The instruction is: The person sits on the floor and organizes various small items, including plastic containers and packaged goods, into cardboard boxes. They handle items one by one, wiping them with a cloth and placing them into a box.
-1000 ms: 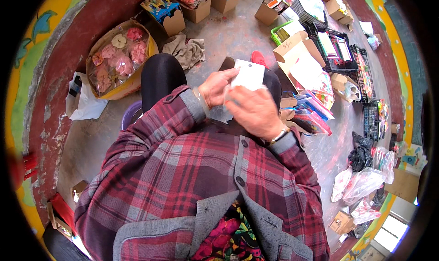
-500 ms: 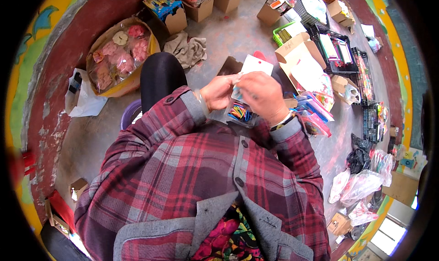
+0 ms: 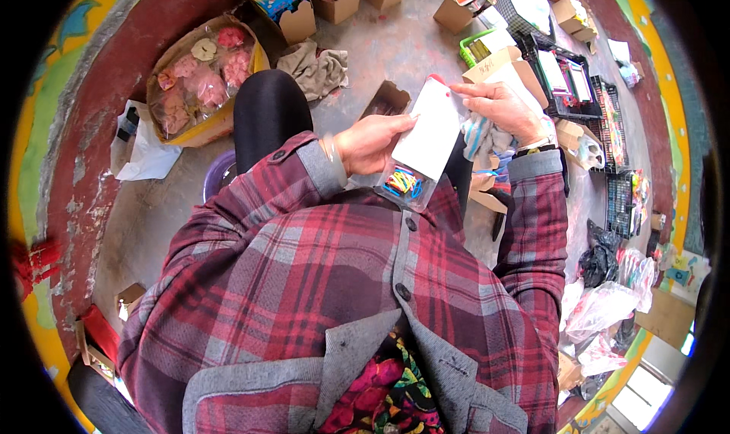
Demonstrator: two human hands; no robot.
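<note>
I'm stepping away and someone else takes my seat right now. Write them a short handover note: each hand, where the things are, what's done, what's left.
Left hand: grips the left edge of the clear packet with a white card, held up over the lap.
Right hand: pinches the packet's top right corner.
Packet: the white card faces up; small colourful bands show through the clear lower end.
Nearby: a round basket of pink packets on the floor to the left, open cardboard boxes and trays of goods to the right.
Done: packet is in both hands.
Left: it has not been put down in any box or basket.
</note>
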